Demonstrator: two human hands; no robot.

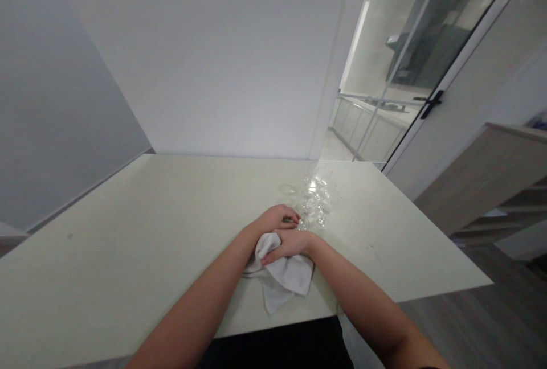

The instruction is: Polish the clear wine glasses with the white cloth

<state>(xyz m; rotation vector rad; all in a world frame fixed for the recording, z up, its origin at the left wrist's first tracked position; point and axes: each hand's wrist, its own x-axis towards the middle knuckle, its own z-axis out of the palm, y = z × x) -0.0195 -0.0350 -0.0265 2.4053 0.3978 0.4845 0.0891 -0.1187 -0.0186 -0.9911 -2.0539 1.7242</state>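
Observation:
My right hand (291,244) grips a crumpled white cloth (285,275), its thumb pressed over a bunched fold. The loose corners of the cloth hang toward the table's front edge. Just beyond it, my left hand (277,218) is closed with curled fingers, its wrist touching the cloth. What lies inside those fingers is hidden. Beside the left fingertips stands a tight cluster of clear glassware (316,201); the single pieces blend together, so their exact kind is hard to tell. A clear round rim (288,189) shows at the cluster's left side.
Both forearms rest over a pale table (149,232) that meets a white wall (222,61). A glass-paned door with a black handle (431,104) is at the right. Wooden shelving (482,175) stands beyond the table's right edge.

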